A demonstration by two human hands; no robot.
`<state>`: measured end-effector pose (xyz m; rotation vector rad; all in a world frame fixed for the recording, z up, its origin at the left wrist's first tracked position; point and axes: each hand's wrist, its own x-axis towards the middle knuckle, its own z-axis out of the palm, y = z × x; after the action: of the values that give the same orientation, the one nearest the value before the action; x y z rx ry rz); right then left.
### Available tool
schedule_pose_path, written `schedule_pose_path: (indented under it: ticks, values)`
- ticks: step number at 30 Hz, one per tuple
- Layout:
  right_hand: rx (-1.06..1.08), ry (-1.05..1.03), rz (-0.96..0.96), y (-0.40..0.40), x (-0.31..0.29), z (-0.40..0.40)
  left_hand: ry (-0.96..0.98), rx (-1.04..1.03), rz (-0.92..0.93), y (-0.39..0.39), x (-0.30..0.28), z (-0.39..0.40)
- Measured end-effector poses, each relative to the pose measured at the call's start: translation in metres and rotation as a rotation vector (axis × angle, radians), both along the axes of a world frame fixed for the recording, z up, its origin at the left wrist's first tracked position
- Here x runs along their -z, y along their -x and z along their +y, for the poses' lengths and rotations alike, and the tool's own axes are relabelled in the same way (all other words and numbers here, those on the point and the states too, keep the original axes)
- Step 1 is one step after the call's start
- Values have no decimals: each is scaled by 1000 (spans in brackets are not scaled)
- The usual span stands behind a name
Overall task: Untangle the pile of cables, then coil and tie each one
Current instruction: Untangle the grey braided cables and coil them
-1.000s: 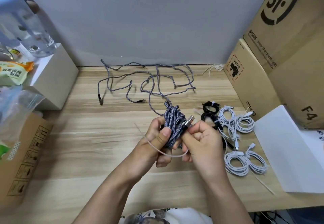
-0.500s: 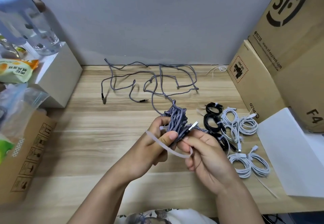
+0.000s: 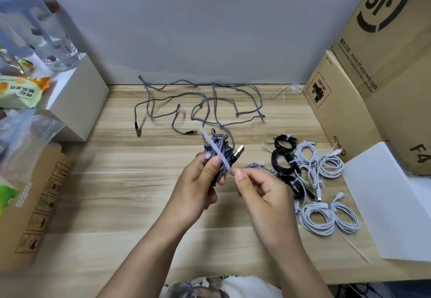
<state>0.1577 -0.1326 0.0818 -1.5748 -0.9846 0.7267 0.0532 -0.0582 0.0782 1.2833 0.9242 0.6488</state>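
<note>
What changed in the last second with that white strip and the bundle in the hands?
The white tie, earlier looped below the grey coiled cable, now slants up across its front. The right hand has let go of the coil and pinches the tie's lower end. The left hand still grips the coil; the loose grey cable has not moved.

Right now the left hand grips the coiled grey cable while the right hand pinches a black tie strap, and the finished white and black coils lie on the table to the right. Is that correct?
Not quite: the tie strap is white, not black, as the head view shows. The rest holds: the left hand grips the coiled grey cable, the right hand pinches the strap's end, and the finished coils lie on the table to the right.
</note>
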Motion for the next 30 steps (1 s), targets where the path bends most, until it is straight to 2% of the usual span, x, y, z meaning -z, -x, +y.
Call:
schedule_pose_path:
  ticks: [2, 7, 17, 25, 30]
  values:
    - [14, -74, -69, 0, -2, -1, 5, -13, 12, 1, -2, 1]
    - [-11, -79, -134, 2, -4, 6, -25, 54, 30, -2, -6, -5]
    - [-35, -248, -10, 4, -8, 1, -9, 72, -47, -2, -12, -7]
    - [49, -222, 143, 7, -8, -2, 75, 87, -89, -5, -21, -9]
    - [82, -196, 70, 7, -9, -2, 73, 76, -70, -6, -17, -8]
